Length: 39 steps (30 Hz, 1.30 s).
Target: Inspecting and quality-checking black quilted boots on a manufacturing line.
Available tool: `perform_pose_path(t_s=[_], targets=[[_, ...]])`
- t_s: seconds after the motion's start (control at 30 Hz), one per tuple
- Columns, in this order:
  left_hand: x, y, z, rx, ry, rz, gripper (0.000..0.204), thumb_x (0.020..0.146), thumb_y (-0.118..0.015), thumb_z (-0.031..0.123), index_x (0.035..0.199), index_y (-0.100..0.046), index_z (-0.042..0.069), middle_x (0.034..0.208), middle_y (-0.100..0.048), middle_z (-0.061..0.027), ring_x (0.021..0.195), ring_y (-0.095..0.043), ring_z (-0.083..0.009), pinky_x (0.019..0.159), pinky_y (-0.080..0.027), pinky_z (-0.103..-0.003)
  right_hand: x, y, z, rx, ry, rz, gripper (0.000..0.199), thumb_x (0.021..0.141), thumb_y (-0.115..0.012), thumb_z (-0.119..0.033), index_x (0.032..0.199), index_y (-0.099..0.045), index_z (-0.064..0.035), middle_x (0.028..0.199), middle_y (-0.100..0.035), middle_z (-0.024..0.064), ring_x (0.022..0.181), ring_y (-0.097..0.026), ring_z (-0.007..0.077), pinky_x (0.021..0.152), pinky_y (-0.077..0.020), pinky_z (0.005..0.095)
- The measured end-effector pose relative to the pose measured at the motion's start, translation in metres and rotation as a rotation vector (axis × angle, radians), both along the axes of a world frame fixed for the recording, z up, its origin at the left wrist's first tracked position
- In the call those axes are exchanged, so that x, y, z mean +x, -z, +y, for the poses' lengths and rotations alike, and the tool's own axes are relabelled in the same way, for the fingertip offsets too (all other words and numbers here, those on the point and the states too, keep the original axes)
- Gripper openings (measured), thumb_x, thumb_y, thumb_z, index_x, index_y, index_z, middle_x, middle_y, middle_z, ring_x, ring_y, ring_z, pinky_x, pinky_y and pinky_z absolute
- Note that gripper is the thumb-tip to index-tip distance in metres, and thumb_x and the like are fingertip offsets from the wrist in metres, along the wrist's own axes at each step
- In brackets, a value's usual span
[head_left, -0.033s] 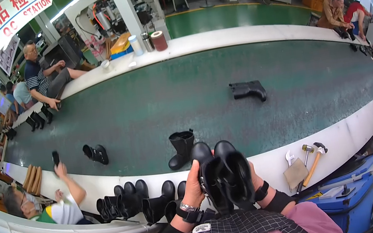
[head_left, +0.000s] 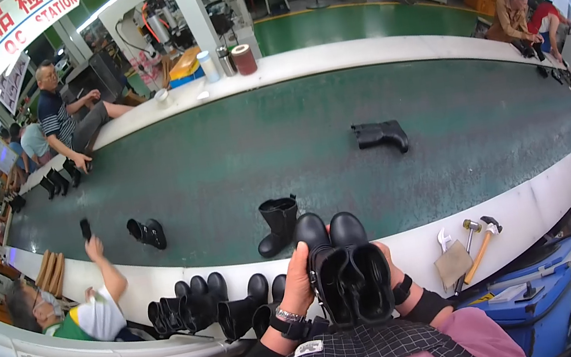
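Observation:
A pair of black ankle boots is held side by side in front of my chest, toes pointing away and shaft openings turned toward me. My left hand (head_left: 296, 281) is closed round the outer side of the left boot (head_left: 311, 231), its thumb up along the shaft. On the other side my right hand (head_left: 394, 269) grips the right boot (head_left: 347, 229); most of its fingers are hidden behind the shaft. Just beyond the pair a single black boot (head_left: 279, 224) stands upright on the dark green belt (head_left: 209, 168).
Several black boots (head_left: 245, 310) stand left of me on the white ledge (head_left: 415, 244). On its right lie a hammer (head_left: 482, 252), a mallet (head_left: 470, 228) and a tan cloth (head_left: 454, 264). Another boot (head_left: 381, 135) lies on the belt. A co-worker's hand (head_left: 94, 248) reaches in at left.
The held boots have tilted and swung slightly right, so their shaft openings show more and sit closer together. The left co-worker's hand has moved up and a little right.

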<state>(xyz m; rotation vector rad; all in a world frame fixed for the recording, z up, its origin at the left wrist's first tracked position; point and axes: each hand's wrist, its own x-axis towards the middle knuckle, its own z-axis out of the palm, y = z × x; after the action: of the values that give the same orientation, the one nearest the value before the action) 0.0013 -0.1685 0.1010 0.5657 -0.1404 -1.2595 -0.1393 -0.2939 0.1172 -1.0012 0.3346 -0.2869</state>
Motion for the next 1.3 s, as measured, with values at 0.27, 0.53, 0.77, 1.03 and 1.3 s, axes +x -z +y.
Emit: perform_pose_path(t_s=[0.27,0.53,0.77,1.03,1.3], targets=[[-0.003,-0.035,0.008,0.384,-0.363,-0.989,0.048,0.098,-0.046,0.018,0.140,-0.023,0.011,0.127,-0.042,-0.0092,0.114,-0.046,-0.0165,0.098,-0.038,-0.031,0.006,0.030,-0.013,0.607,-0.017,-0.202,0.049,0.078,-0.052,-0.027,0.108,-0.060,0.0102,0.098,-0.067,0.0204,0.084,-0.068,0.0293,0.079,-0.0554,0.0382],[-0.011,-0.111,0.032,0.306,-0.302,-1.564,0.054,0.070,-0.073,0.013,0.113,-0.041,0.004,0.103,-0.053,-0.0139,0.094,-0.054,-0.0205,0.088,-0.042,-0.031,0.019,0.031,-0.027,0.591,0.021,-0.151,0.044,0.077,-0.056,-0.024,0.105,-0.062,0.0091,0.097,-0.068,0.0192,0.083,-0.069,0.0283,0.079,-0.0560,0.0387],[0.010,-0.113,0.031,0.539,-0.269,-1.490,0.043,0.070,-0.068,0.013,0.109,-0.054,-0.001,0.083,-0.065,-0.0174,0.071,-0.064,-0.0215,0.067,-0.050,-0.030,0.024,0.020,-0.017,0.485,0.049,-0.165,0.045,0.075,-0.059,-0.017,0.113,-0.056,0.0063,0.102,-0.065,0.0168,0.090,-0.066,0.0273,0.085,-0.0529,0.0377],[0.098,-0.127,0.048,0.475,-0.149,-0.993,0.014,0.081,-0.057,0.000,0.090,-0.067,-0.004,0.081,-0.067,-0.0019,0.070,-0.059,-0.0075,0.062,-0.048,-0.022,0.035,-0.010,-0.023,0.213,-0.138,-0.207,0.077,0.081,-0.061,-0.027,0.145,-0.025,-0.0052,0.136,-0.042,0.0128,0.121,-0.046,0.0245,0.100,-0.0385,0.0389],[0.233,-0.078,0.027,0.934,-0.441,-1.503,0.019,0.072,-0.070,0.013,0.081,-0.068,-0.003,0.069,-0.068,-0.0101,0.062,-0.063,-0.0153,0.060,-0.048,-0.031,-0.008,0.024,-0.072,0.120,0.073,0.092,0.042,0.092,-0.053,-0.027,0.126,-0.049,-0.0016,0.120,-0.057,0.0143,0.103,-0.057,0.0213,0.089,-0.0466,0.0356]])
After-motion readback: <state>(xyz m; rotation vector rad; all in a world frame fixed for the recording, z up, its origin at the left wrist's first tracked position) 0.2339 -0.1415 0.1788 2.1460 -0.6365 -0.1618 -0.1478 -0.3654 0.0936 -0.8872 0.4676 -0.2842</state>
